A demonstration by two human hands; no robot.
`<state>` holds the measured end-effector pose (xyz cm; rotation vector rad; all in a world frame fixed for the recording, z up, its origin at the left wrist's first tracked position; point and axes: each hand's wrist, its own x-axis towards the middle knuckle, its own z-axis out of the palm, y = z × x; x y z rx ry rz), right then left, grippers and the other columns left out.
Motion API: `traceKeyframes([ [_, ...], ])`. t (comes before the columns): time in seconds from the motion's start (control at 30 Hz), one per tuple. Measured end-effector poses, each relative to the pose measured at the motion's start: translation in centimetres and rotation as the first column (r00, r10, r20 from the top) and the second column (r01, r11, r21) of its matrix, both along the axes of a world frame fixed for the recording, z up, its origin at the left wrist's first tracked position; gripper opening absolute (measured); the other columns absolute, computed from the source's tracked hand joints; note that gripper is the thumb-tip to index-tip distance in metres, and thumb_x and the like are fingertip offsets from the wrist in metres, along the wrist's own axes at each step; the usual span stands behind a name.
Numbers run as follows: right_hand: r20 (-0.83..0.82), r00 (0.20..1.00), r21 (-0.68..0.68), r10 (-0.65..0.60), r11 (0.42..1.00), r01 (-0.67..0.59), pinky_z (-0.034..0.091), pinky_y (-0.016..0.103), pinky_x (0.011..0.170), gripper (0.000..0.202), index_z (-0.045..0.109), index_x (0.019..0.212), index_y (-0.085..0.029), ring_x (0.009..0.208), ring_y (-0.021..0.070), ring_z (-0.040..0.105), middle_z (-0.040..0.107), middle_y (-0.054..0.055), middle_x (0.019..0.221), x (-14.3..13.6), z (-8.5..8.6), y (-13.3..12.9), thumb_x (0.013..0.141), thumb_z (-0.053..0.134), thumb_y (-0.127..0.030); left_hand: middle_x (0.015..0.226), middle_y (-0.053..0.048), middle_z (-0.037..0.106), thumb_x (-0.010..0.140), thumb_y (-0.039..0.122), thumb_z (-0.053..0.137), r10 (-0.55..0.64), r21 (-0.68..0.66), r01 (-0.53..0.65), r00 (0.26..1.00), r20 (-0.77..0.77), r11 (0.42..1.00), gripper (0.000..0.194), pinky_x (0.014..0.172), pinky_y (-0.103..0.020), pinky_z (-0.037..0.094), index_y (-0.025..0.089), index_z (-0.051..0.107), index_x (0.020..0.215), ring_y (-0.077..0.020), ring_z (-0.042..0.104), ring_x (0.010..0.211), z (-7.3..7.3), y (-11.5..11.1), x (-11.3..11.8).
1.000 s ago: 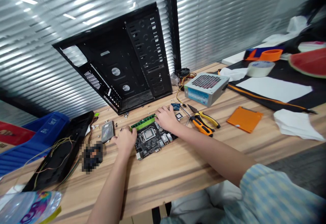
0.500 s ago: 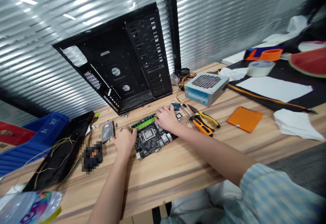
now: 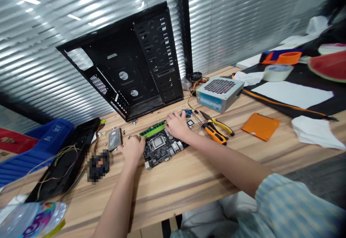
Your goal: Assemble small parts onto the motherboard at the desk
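A dark motherboard lies flat on the wooden table, its bare processor showing in the socket. Along its far edge runs a green RAM stick in a bright green slot. At the stick's left end is my left hand, fingers curled and thumb over the board. My right hand closes over the other end, fingers bent. The fingertips are partly hidden, and I cannot tell whether the stick is fully seated. Right of my right hand lie a screwdriver and yellow-handled pliers.
An open black computer case stands behind the board. A power supply sits at the right, with an orange plate in front. Leftward are a metal-cased drive, a black panel, a blue bin and a plastic bottle.
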<state>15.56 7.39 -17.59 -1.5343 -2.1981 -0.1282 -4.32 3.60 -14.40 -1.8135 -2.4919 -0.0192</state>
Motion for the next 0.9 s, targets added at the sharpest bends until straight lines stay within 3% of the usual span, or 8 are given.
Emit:
traceKeyframes([
  [0.9, 0.047, 0.999, 0.007, 0.024, 1.0, -0.024, 0.025, 0.052, 0.095, 0.029, 0.066, 0.102, -0.012, 0.103, 0.0286, 0.043, 0.063, 0.016, 0.108, -0.3, -0.16, 0.22, 0.093, 0.04, -0.02, 0.096, -0.017, 0.07, 0.087, 0.037, 0.032, -0.027, 0.016, 0.027, 1.0, -0.005, 1.0, 0.04, 0.09, -0.05, 0.033, 0.016, 0.065, 0.086, -0.0342, 0.063, 0.1, -0.22, -0.09, 0.17],
])
